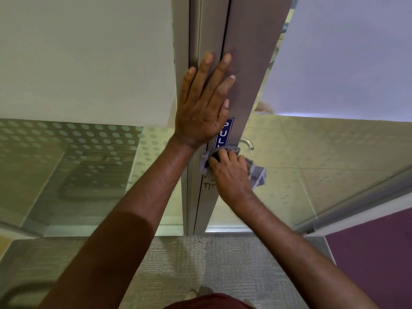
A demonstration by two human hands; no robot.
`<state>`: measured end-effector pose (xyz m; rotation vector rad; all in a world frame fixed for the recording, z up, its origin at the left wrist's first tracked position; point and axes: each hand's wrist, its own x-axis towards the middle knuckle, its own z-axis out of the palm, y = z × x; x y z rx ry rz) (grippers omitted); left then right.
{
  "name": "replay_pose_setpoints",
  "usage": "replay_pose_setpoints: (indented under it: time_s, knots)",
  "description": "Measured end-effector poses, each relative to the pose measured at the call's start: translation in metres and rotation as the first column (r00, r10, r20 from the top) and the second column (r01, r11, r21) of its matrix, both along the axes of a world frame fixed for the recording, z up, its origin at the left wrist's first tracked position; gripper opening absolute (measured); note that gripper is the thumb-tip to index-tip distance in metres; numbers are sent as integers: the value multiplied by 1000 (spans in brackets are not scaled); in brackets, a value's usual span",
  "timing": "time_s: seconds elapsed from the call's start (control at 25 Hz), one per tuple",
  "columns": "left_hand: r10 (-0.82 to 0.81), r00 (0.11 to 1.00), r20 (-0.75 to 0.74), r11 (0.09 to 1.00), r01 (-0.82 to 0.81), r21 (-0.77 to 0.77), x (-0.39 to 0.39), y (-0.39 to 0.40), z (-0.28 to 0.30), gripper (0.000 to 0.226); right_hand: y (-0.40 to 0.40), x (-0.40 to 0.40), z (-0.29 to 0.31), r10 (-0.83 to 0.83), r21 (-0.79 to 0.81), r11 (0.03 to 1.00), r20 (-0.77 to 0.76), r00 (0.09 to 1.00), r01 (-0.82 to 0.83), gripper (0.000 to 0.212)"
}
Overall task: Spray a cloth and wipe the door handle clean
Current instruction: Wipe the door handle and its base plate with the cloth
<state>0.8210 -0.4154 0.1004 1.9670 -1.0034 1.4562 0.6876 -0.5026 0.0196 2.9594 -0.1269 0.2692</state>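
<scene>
Head view, nearest first: at six o'clock a reddish garment edge and a shoe tip show above grey carpet (200, 259), and two bare forearms reach up from the lower corners toward the middle. Just past centre, toward five o'clock, the right hand (231, 175) is curled around a bunched grey cloth (256, 172), fingers pressed into it, and holds it against the metal door frame (245, 63); a loose fold of cloth hangs out to the hand's three o'clock side. The door handle (248, 143), a curved silver lever, peeks out just above the cloth at the hand's one o'clock, apparently on the far side of the glass; whether the hand also covers a near-side handle cannot be told. A blue PULL sticker (225, 134) sits on the frame between the two hands. Farther up, at twelve o'clock, the left hand (202, 101) lies flat on the frame with fingers spread, gripping nothing, seemingly bracing the door. Beyond are frosted, dotted glass panels (66, 152) and tiled floor. No spray bottle is visible, so the spraying looks done and the wiping is in hand. Next, the cloth likely needs to wrap the lever and rub along its length while the flat hand keeps the door steady.
</scene>
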Motion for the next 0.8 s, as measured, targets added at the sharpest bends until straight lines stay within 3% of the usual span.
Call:
replay_pose_setpoints:
  time_s: [0.16, 0.56, 0.68, 0.8]
  knots:
    - [-7, 1000, 0, 1000, 7, -1, -2, 0, 1, 40, 3, 6, -4, 135, -194, 970, -79, 988, -148, 52]
    - [-22, 1000, -6, 1000, 22, 4, -4, 2, 2, 39, -16, -1, 1, -16, 243, 970, 1, 1000, 15, 52]
    - [-27, 1000, -12, 1000, 27, 11, -4, 3, 3, 40, -13, 4, 11, -53, 296, 954, -16, 998, 55, 46]
    - [-24, 1000, -4, 1000, 24, 18, -4, 4, 4, 41, -22, 8, 29, -91, 251, 961, -112, 990, 116, 44]
